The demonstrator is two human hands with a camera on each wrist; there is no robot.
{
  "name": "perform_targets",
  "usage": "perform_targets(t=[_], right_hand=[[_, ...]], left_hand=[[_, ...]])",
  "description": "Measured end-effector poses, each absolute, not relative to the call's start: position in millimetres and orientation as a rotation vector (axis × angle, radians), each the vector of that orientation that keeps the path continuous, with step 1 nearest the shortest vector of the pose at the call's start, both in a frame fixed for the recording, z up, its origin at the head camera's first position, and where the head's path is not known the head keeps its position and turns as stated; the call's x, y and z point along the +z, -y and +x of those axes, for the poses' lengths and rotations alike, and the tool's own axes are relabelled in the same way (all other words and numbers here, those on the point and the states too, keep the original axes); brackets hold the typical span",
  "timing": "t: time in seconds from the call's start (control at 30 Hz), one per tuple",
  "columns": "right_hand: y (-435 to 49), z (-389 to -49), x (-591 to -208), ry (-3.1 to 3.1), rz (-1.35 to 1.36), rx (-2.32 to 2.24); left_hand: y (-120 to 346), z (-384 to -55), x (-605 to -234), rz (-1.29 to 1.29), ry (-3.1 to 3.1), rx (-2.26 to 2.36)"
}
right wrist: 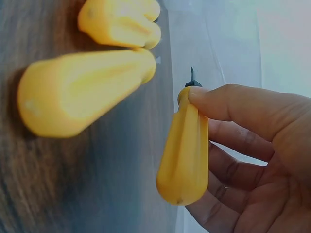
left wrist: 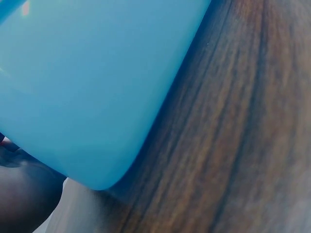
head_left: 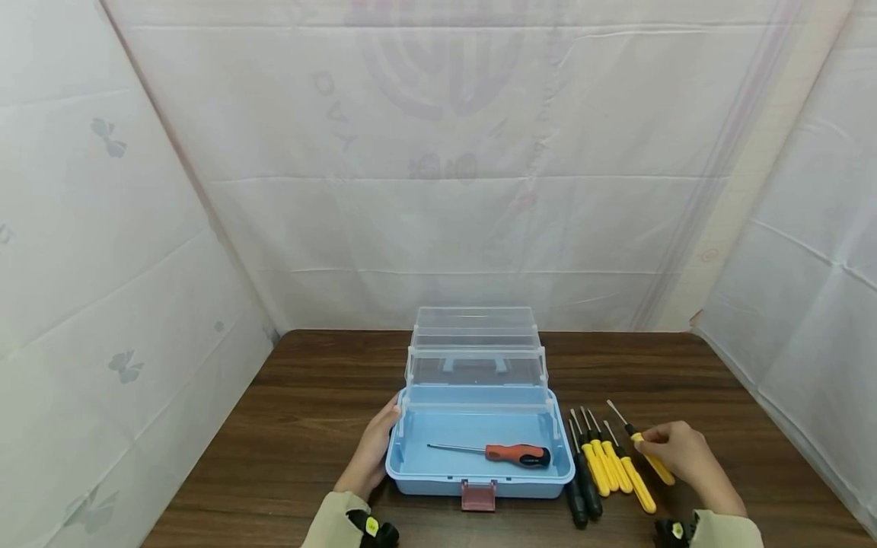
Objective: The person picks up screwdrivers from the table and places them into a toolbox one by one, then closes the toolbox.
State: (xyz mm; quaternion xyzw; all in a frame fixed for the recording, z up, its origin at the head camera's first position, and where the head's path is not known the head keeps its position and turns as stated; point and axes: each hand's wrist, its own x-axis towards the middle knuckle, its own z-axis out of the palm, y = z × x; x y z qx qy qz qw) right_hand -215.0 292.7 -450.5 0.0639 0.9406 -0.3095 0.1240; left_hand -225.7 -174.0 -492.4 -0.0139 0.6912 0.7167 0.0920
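Note:
My right hand pinches a yellow-handled screwdriver between thumb and fingers, near the top of its handle. Its thin shaft points away to the far left in the head view. Just left of it lie several yellow-handled screwdrivers and two black-handled ones, side by side on the table. My left hand rests against the left wall of a light blue toolbox, fingertips right at the rim. Inside the toolbox, an orange-and-black screwdriver lies with its shaft to the left.
The toolbox's clear lid stands raised at the back. A reddish-brown latch hangs at the front. Dark wooden table surrounds the box, with white sheeting behind and on both sides.

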Motion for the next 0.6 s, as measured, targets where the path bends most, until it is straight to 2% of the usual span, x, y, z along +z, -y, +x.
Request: perform_targets(t=[0.6], right_hand=[[-279, -217, -430, -2.862, 0.063, -0.892]], left_hand=[[175, -226, -493, -0.018, -2.041, 2.144]])
